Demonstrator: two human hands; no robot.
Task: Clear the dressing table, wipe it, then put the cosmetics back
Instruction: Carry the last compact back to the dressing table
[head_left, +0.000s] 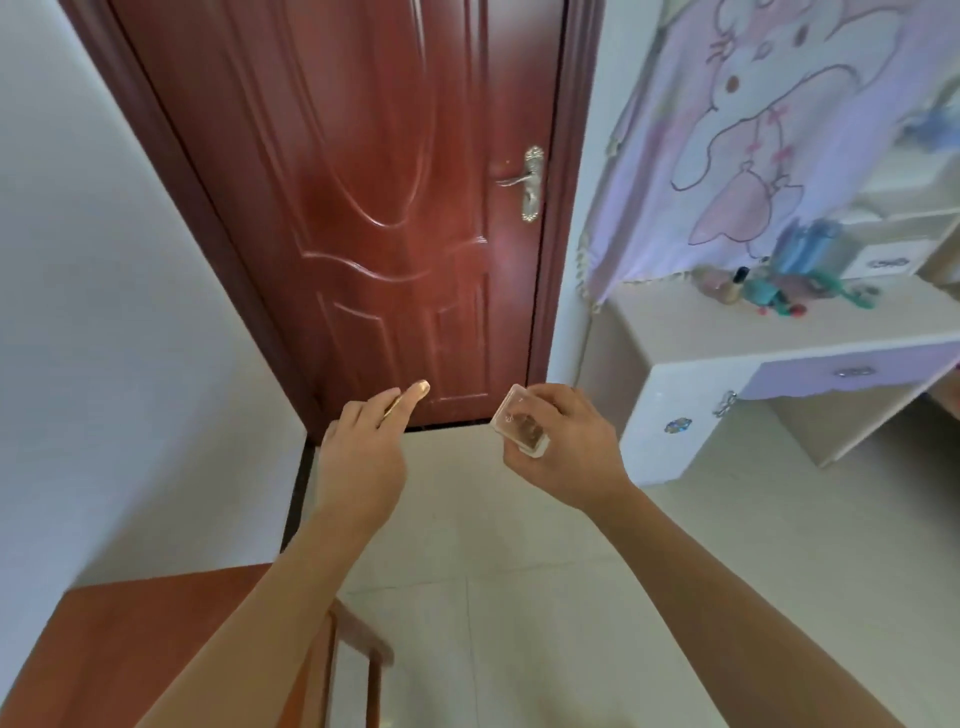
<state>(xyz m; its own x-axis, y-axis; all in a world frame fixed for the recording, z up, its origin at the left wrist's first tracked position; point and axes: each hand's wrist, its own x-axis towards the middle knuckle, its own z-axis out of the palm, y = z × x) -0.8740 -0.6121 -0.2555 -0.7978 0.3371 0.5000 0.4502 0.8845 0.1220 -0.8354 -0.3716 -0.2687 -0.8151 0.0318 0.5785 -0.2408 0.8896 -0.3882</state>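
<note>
clear case (521, 425), brown contents, mid-frame, gripped by curled fingers of right hand (566, 447); cosmetics cluster (769, 291) on dressing table (675, 332) at its 2 o'clock, well apart, red door (363, 208) at 11, left hand (363, 452) at 9 pinching a slim gold stick (393, 406), both hands held out over the tiled floor (519, 597).

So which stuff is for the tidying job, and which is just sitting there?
For the job: dressing table; cosmetics on it; clear case in the right hand; slim gold thing in the left hand.
Just there: red door; cartoon cloth; brown wooden furniture.
</note>
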